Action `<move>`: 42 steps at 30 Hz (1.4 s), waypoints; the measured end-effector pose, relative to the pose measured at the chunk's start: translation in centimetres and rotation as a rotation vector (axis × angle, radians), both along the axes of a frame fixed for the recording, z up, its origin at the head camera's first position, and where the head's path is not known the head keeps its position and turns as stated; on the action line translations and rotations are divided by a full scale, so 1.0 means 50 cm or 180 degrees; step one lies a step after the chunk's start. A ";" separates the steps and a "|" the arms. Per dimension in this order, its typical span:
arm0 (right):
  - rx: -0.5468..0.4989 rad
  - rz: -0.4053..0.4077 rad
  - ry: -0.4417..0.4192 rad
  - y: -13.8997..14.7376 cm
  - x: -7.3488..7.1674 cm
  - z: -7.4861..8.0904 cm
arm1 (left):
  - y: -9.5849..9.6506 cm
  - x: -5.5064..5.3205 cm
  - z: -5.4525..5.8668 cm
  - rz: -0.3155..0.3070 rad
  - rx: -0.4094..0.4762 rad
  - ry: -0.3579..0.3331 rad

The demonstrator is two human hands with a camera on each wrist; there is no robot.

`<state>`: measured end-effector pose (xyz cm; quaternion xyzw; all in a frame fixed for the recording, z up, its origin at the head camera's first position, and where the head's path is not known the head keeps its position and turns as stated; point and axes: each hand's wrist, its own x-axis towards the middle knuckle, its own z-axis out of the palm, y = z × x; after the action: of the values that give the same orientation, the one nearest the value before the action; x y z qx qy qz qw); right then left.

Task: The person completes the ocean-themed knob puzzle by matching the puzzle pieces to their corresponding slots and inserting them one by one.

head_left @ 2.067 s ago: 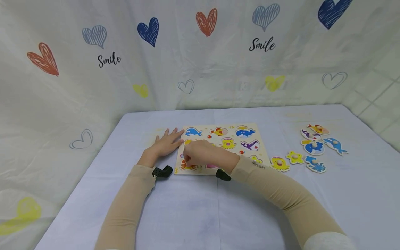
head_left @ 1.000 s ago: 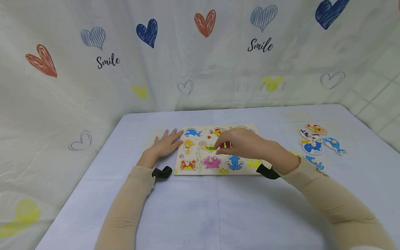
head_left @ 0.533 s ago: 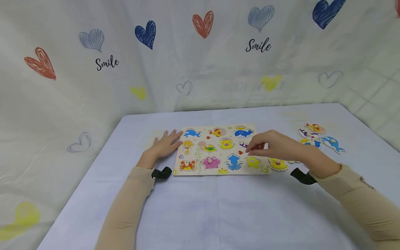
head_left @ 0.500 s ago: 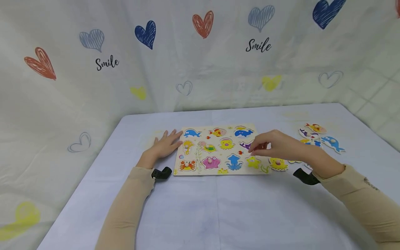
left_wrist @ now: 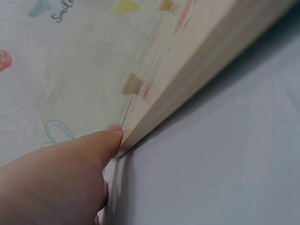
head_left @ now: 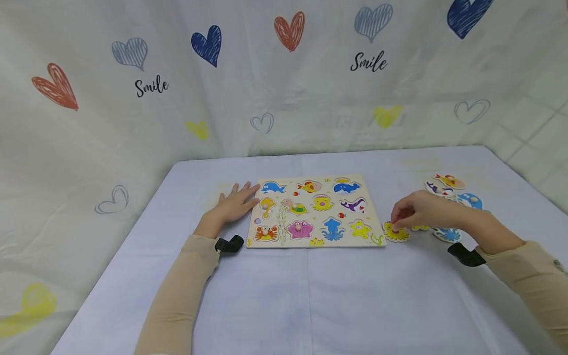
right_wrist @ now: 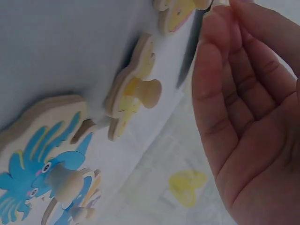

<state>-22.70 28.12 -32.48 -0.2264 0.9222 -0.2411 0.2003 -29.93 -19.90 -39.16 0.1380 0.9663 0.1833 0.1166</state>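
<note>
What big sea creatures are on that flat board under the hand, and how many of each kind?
Whales or dolphins: 3
Fish: 1
Seahorse: 1
Turtle: 1
Octopus: 1
Crab: 1
Shell: 1
Squid: 1
Starfish: 1
Total on the board, leaving out tiny decorations: 11

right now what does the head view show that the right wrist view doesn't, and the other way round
Only the head view: the puzzle board and the left hand at its edge. Only the right wrist view: the knob of the yellow starfish piece. Both: the right hand, that starfish piece and the blue squid piece.
</note>
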 end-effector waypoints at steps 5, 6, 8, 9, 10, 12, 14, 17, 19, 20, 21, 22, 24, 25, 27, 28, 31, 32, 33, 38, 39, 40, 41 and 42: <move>0.0247 -0.0039 -0.0011 0.005 -0.013 -0.016 | -0.002 -0.003 -0.003 -0.0005 0.0005 0.0027; 0.0267 -0.0050 -0.0014 0.005 -0.013 -0.017 | -0.002 -0.003 -0.002 -0.0005 0.0010 0.0028; 0.0285 -0.0059 -0.0005 0.003 -0.013 -0.017 | -0.002 -0.003 0.000 -0.0006 0.0008 0.0026; 0.0293 -0.0059 0.0006 0.002 -0.013 -0.016 | -0.001 -0.003 0.000 -0.0006 0.0007 0.0026; 0.0296 -0.0052 0.0018 0.002 -0.013 -0.016 | -0.001 -0.002 0.002 -0.0007 0.0008 0.0026; 0.0312 -0.0030 0.0052 0.001 -0.012 -0.016 | 0.000 -0.001 0.004 -0.0007 0.0008 0.0029; 0.0330 -0.0001 0.0088 0.001 -0.011 -0.017 | 0.001 -0.001 0.005 -0.0006 0.0009 0.0031; 0.0351 0.0049 0.0149 0.002 -0.007 -0.020 | -0.001 -0.002 0.003 -0.0007 0.0010 0.0027; 0.0365 0.0068 0.0178 0.003 -0.005 -0.021 | -0.001 -0.002 0.001 -0.0008 0.0007 0.0022; 0.0374 0.0077 0.0195 0.004 -0.004 -0.021 | -0.002 -0.001 0.001 -0.0011 0.0005 0.0020; 0.0381 0.0084 0.0214 0.005 -0.003 -0.019 | -0.002 -0.001 0.000 -0.0013 0.0005 0.0018; 0.0388 0.0080 0.0223 0.005 -0.001 -0.017 | -0.002 -0.001 0.000 -0.0012 0.0002 0.0016; 0.0411 0.0071 0.0255 0.006 0.000 -0.011 | -0.002 0.000 0.001 -0.0009 0.0000 0.0016; 0.0431 0.0076 0.0294 0.008 0.000 -0.006 | -0.002 0.000 0.001 -0.0007 0.0001 0.0016; 0.0441 0.0075 0.0355 0.010 0.001 0.004 | -0.002 -0.001 0.001 -0.0002 -0.0009 0.0017; 0.0451 0.0072 0.0396 0.010 0.002 0.010 | -0.002 -0.001 0.001 0.0001 -0.0015 0.0018; 0.0465 0.0093 0.0570 0.012 0.002 0.026 | -0.003 -0.002 0.001 0.0001 -0.0024 0.0028; 0.0456 0.0090 0.0609 0.012 0.002 0.031 | -0.004 -0.002 0.000 0.0000 -0.0032 0.0034; 0.0447 0.0087 0.0650 0.010 0.002 0.036 | -0.004 -0.002 0.000 -0.0005 -0.0032 0.0039; 0.0447 0.0052 0.0759 0.001 -0.004 0.058 | -0.004 -0.002 -0.001 -0.0001 -0.0014 0.0048; 0.0456 0.0045 0.0770 -0.003 -0.005 0.061 | -0.004 -0.002 -0.001 0.0002 -0.0009 0.0046; 0.0470 0.0035 0.0784 -0.007 -0.007 0.065 | -0.004 -0.002 -0.002 0.0005 -0.0008 0.0045; 0.0487 0.0034 0.0796 -0.010 -0.008 0.067 | -0.004 -0.002 -0.002 0.0002 -0.0006 0.0045; 0.0485 0.0026 0.0796 -0.015 -0.010 0.070 | -0.004 -0.002 -0.002 -0.0001 -0.0001 0.0043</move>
<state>-23.20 27.39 -28.98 -0.2426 0.9547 -0.1394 0.1013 -30.04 -20.10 -39.25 0.1394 0.9671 0.1821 0.1102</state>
